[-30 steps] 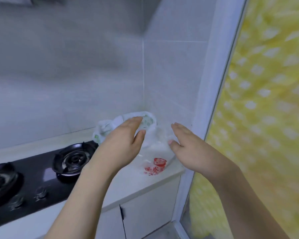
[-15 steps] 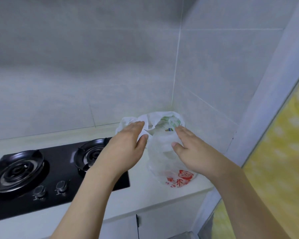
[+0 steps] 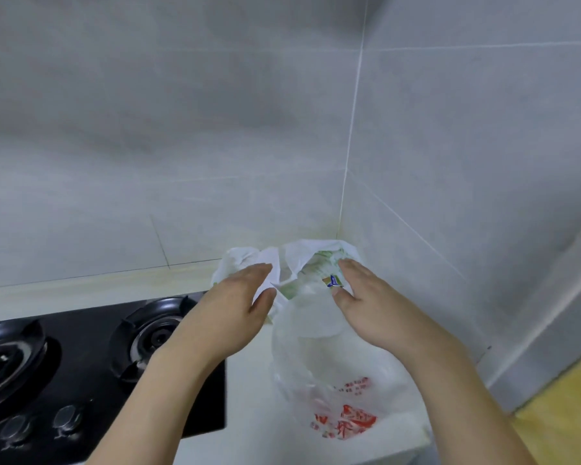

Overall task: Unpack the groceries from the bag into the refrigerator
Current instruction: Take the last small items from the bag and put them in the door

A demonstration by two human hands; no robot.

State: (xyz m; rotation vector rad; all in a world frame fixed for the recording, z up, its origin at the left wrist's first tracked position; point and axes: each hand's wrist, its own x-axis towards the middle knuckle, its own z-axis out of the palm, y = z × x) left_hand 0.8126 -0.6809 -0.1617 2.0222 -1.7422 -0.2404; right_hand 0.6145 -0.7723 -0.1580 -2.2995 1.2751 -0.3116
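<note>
Black gas stove [image 3: 81,364] at far left. Left hand [image 3: 235,313], fingers straight, touching the left rim of white plastic bag [image 3: 332,380] on the corner counter [image 3: 245,391]. Right hand [image 3: 366,307], fingers relaxed, resting on the right rim; bag mouth between both.

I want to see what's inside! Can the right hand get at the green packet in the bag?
Probably yes. The right hand is already at the bag's open top, beside the green packet, with only loose plastic nearby.
</note>
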